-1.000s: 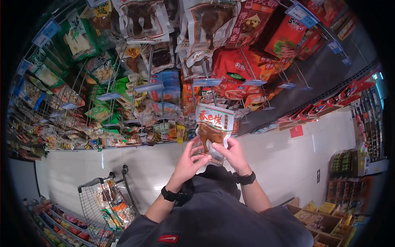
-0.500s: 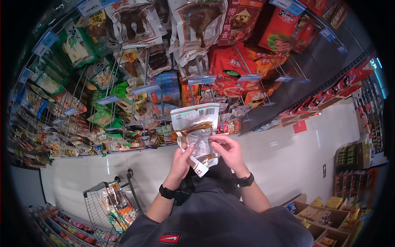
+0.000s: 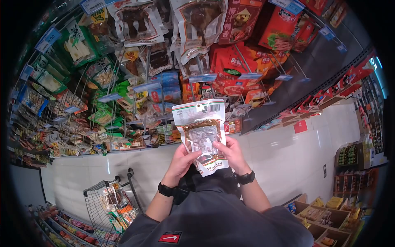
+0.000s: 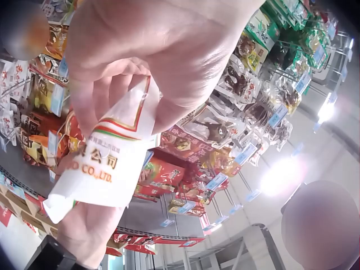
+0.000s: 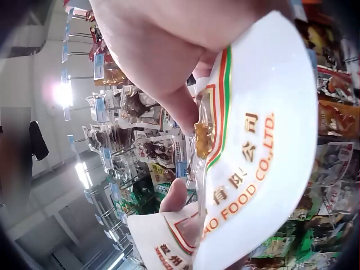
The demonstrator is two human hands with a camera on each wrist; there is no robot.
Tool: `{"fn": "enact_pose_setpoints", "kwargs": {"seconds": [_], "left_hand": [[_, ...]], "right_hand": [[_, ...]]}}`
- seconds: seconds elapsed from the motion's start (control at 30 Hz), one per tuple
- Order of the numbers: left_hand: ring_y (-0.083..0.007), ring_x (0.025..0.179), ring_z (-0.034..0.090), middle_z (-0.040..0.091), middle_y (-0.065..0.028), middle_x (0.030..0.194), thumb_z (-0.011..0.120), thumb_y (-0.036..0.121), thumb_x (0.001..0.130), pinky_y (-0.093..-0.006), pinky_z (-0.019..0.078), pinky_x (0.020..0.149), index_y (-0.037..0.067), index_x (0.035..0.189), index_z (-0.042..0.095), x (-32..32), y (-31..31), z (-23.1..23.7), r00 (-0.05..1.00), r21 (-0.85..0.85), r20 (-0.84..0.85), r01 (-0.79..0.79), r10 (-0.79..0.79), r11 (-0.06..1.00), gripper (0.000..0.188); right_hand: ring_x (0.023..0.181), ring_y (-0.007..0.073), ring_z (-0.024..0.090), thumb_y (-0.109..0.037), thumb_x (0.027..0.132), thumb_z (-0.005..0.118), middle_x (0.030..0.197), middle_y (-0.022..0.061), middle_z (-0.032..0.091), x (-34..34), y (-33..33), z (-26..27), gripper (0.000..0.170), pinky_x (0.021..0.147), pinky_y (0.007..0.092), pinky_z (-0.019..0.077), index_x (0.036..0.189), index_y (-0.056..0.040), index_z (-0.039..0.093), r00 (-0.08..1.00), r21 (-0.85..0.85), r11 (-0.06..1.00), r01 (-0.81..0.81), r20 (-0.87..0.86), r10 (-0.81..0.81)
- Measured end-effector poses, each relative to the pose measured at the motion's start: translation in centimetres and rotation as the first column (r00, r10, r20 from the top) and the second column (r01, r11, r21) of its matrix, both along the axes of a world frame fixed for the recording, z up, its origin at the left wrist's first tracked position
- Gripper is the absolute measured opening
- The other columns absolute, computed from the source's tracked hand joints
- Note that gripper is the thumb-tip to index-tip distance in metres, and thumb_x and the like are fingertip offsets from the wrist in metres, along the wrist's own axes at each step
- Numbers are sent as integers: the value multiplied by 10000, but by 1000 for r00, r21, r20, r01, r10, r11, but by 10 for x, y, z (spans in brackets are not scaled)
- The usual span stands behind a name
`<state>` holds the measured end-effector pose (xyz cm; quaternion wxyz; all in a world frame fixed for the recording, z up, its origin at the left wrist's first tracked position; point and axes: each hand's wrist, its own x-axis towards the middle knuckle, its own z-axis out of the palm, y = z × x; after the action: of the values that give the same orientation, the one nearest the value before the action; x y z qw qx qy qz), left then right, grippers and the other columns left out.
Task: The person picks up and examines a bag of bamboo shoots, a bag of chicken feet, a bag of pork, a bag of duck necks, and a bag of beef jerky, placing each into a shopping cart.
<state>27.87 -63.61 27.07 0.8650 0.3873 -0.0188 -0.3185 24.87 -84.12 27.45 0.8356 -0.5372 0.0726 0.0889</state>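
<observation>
Both hands hold a vacuum-sealed meat pouch [image 3: 201, 128] upright before the chest. Its back faces me, with a barcode at the top, brown contents under clear film and a silvery panel. The left hand [image 3: 180, 161] grips the lower left edge, thumb across the front. On the lower right edge the right hand [image 3: 235, 156] pinches, its thumb also on the front; the fingers of both hands are mostly hidden behind. In the left wrist view the white bottom of the pouch [image 4: 107, 163] shows red print, and in the right wrist view the pouch's margin [image 5: 264, 140] curves.
Hanging meat packs [image 3: 199, 24] and red bags [image 3: 230, 66] fill the rack ahead on metal hooks with price tags [image 3: 47, 39]. A shopping cart [image 3: 96, 197] with packages stands at lower left. Bins of goods [image 3: 325, 218] are at lower right. Tiled floor [image 3: 279, 164] lies between.
The pouch has been turned from its printed front to its back, then straightened upright. The right hand, loose beside it half a second ago, now grips its right edge.
</observation>
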Motion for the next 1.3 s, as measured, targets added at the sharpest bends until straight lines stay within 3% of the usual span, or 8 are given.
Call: {"fn": "enact_pose_setpoints", "kwargs": {"seconds": [0.3,0.47,0.63,0.87,1.17,1.23,1.3], "left_hand": [[-147,1007,634,633,-81,1124,657,20,878,-292,547,858,-12,1279,485,5,1,-8,1000,135,-3,-28,29,990,437],[-128,954,646,664,-70,1053,656,26,886,-270,541,837,-26,1236,548,9,6,-15,1000,160,10,-20,19,987,370],[-157,934,660,667,-101,1061,624,4,904,-276,545,839,-25,1228,559,10,10,-16,1000,12,-15,-23,23,1000,331],[-167,945,662,669,-111,1074,618,9,909,-280,551,837,-25,1214,561,12,15,-17,997,3,-62,-36,36,999,312],[-133,930,635,633,-71,1081,672,99,896,-277,533,822,7,1246,523,14,9,-25,994,224,-57,-77,91,972,392],[-136,970,610,597,-86,1152,688,119,889,-281,513,858,12,1265,507,10,2,-29,919,405,312,-358,241,841,431],[-144,1006,599,584,-97,1174,694,128,887,-284,503,878,13,1286,486,12,6,-28,902,456,395,-357,174,815,464]], "right_hand": [[807,32,583,-88,938,622,975,7,665,4,-15,-4,222,663,202,470,1141,1,630,981,52,979,196,-5,-196],[817,32,587,-98,943,616,959,-4,661,7,-19,-5,230,671,204,473,1154,-6,623,982,38,981,188,-20,-187],[814,58,620,-97,943,613,976,16,670,10,-20,-9,214,680,217,523,1141,-17,627,985,88,981,175,-21,-174],[812,65,629,-93,941,615,976,20,674,14,-10,-4,207,679,224,537,1130,-10,631,980,83,977,198,-47,-195],[814,42,605,-82,914,654,960,12,682,12,-4,-8,238,726,202,492,1138,-4,648,993,-39,993,115,45,-113],[857,52,608,-68,908,658,995,22,685,12,8,6,282,757,218,499,1179,6,633,981,-106,978,179,100,-168],[901,71,614,-57,906,658,1038,44,686,11,13,9,326,790,238,505,1219,21,610,988,-131,981,143,80,-134]]}}
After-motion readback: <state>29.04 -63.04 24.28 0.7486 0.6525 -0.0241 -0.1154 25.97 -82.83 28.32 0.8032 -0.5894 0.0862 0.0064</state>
